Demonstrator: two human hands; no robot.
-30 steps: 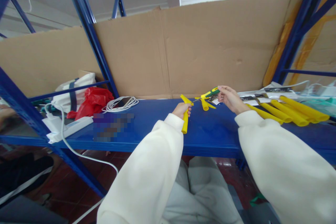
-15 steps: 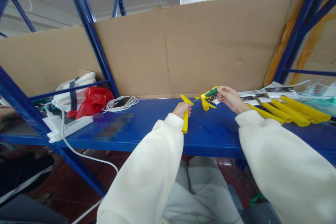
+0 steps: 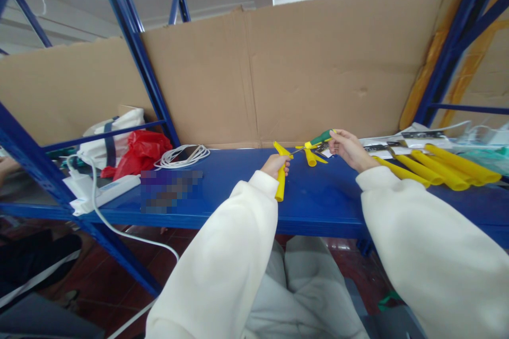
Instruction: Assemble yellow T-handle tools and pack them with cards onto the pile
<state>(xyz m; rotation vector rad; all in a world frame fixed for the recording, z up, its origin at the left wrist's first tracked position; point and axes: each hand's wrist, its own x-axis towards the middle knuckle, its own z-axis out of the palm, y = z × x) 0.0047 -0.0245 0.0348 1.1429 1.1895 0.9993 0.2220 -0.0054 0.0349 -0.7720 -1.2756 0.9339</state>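
Left hand: pinching the yellow tube piece, middle of the frame.
Right hand: pinching the end of the green-handled screwdriver, right of the middle.
Screwdriver rod: near the left hand; a slip could poke it.
Yellow tube piece: a loose grip could let it twist.

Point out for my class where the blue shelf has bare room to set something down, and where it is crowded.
The blue shelf is bare between the coiled white cable and left hand, and between the held yellow piece and right sleeve. It is crowded at right with yellow tubes and at left with the red bag and power strip.
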